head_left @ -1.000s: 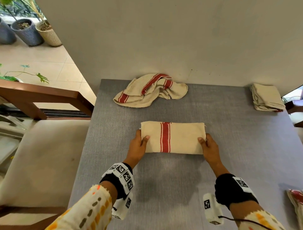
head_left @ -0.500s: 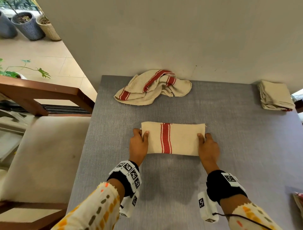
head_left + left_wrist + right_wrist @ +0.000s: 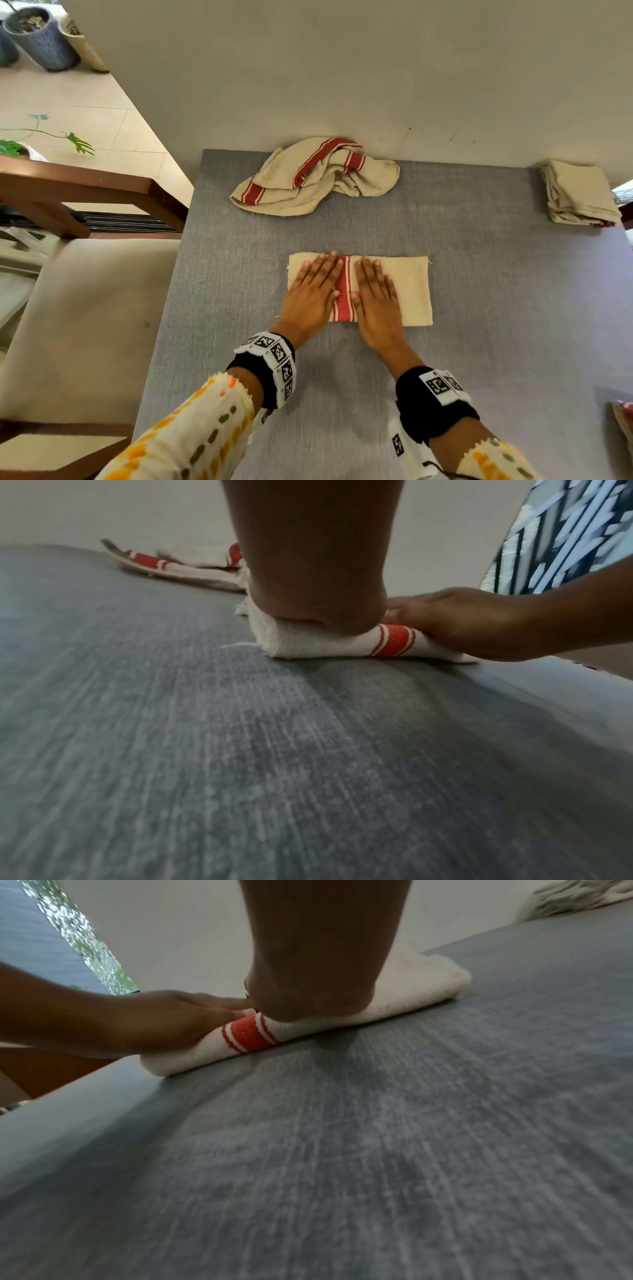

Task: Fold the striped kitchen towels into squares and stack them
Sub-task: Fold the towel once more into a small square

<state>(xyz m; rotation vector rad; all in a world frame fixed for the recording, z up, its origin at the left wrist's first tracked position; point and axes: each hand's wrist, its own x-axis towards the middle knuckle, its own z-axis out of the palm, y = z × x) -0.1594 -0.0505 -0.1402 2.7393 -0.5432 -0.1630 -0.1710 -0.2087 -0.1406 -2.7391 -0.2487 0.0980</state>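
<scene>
A beige towel [image 3: 409, 291] with a red stripe lies folded into a long rectangle on the grey table [image 3: 496, 308]. Both palms press flat on it, fingers straight. My left hand [image 3: 313, 291] covers its left part and my right hand [image 3: 375, 294] lies just right of the red stripe. In the left wrist view the heel of my left hand [image 3: 315, 607] bears down on the folded towel [image 3: 308, 645]. The right wrist view shows my right hand [image 3: 315, 996] pressing the same towel [image 3: 411, 988]. An unfolded striped towel [image 3: 315, 178] lies crumpled at the table's far edge.
A stack of folded towels [image 3: 579, 195] sits at the far right corner. More striped cloth [image 3: 623, 421] peeks in at the right edge. A wall stands behind the table. A cushioned wooden chair [image 3: 85, 308] is at the left.
Both hands left the short ends of the folded towel and moved inward. They now lie flat on it on either side of the red stripe.
</scene>
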